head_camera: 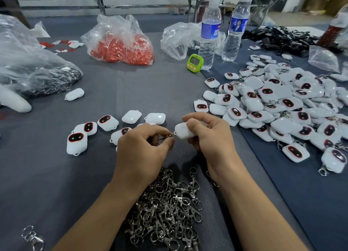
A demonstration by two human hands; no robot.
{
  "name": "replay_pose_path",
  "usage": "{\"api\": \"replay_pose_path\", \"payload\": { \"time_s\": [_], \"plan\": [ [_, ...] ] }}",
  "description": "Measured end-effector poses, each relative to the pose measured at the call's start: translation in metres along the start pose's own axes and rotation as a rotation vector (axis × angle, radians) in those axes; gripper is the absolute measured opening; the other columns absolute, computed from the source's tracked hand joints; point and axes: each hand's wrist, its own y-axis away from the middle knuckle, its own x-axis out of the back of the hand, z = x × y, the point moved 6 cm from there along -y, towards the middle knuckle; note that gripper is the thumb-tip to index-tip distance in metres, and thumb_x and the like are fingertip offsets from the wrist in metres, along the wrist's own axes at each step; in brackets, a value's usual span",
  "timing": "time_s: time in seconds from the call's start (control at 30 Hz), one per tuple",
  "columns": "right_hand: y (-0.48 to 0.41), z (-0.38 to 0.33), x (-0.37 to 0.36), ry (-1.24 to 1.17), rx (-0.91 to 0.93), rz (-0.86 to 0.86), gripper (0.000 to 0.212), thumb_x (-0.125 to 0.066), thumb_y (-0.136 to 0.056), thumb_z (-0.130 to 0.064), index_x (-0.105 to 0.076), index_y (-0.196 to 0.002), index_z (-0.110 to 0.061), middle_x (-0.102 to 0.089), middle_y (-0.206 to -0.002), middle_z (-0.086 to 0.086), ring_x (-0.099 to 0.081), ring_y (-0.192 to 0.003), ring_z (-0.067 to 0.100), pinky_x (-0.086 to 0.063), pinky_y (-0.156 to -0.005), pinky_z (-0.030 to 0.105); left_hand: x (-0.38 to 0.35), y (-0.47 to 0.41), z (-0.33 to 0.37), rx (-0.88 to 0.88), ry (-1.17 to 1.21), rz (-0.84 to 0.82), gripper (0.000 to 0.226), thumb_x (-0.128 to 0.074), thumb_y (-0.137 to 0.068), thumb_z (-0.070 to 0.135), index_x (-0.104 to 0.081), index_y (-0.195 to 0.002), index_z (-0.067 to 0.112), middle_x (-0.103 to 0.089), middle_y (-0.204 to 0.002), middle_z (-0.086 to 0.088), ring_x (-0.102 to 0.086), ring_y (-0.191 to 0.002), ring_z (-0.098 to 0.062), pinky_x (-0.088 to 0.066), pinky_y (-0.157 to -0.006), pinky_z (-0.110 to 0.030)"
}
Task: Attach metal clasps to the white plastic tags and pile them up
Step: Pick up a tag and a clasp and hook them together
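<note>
My right hand [209,136] grips a white plastic tag [182,131] with its loop end pointing left. My left hand [143,147] pinches a metal clasp [168,136] whose tip meets that loop between the hands. Several loose white tags [108,123], some showing a dark oval with a red rim, lie in a row beyond my left hand. A heap of metal clasps [169,209] lies on the grey cloth between my forearms. A large pile of tags with clasps on them [282,107] spreads over the right side.
At the back stand two water bottles [210,32] and a green timer [194,61]. A plastic bag of red pieces [122,43] lies back centre, a bag of dark parts [37,71] at left. One stray clasp [32,237] lies near the bottom left.
</note>
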Motion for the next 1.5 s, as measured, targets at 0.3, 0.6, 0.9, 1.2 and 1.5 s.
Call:
{"api": "replay_pose_path", "payload": {
  "time_s": [0.3,0.6,0.9,1.2,1.5],
  "plan": [
    [-0.004,0.008,0.004,-0.014,-0.097,0.015,0.015,-0.064,-0.092,-0.008,-0.076,-0.084,-0.005,-0.057,-0.052,0.002,-0.046,-0.042,0.009,-0.032,-0.039,0.018,0.004,0.011,0.022,-0.239,-0.222,0.100,0.025,-0.078,-0.085,0.019,-0.080,-0.107,0.029,-0.079,-0.089,0.008,-0.073,-0.071,-0.013,-0.061,-0.070,-0.033],
    [-0.007,0.012,0.006,-0.007,-0.155,0.014,0.018,-0.065,-0.089,-0.012,-0.074,-0.077,-0.002,-0.053,-0.051,0.007,-0.035,-0.038,0.014,-0.027,-0.038,0.019,0.002,0.013,0.029,-0.390,-0.468,0.109,0.015,-0.069,-0.084,0.038,-0.080,-0.081,0.028,-0.068,-0.058,0.006,-0.061,-0.051,-0.019,-0.044,-0.046,-0.027],
    [-0.008,0.014,0.006,0.026,-0.153,0.012,0.018,-0.066,-0.086,-0.012,-0.074,-0.073,-0.002,-0.055,-0.055,0.009,-0.039,-0.041,0.014,-0.028,-0.038,0.020,-0.007,0.012,0.023,-0.504,-0.448,0.028,0.017,-0.065,-0.086,0.024,-0.077,-0.075,0.018,-0.061,-0.056,0.004,-0.057,-0.053,-0.021,-0.046,-0.057,-0.036],
    [-0.004,0.008,0.000,-0.131,-0.133,-0.053,0.017,-0.056,-0.099,-0.010,-0.073,-0.095,-0.010,-0.061,-0.056,0.003,-0.044,-0.042,0.012,-0.030,-0.039,0.020,-0.005,-0.001,-0.006,0.000,0.063,-0.041,0.011,-0.084,-0.079,0.033,-0.080,-0.088,0.038,-0.073,-0.081,0.029,-0.067,-0.077,0.009,-0.046,-0.069,-0.004],
    [0.001,0.006,-0.008,-0.153,-0.121,-0.131,0.015,-0.058,-0.101,-0.010,-0.072,-0.096,-0.011,-0.065,-0.063,0.010,-0.049,-0.045,0.013,-0.034,-0.039,0.020,-0.004,-0.002,-0.010,0.133,0.291,0.001,0.014,-0.081,-0.081,0.030,-0.078,-0.082,0.043,-0.074,-0.071,0.015,-0.066,-0.063,-0.003,-0.049,-0.061,-0.013]
  ]
}}
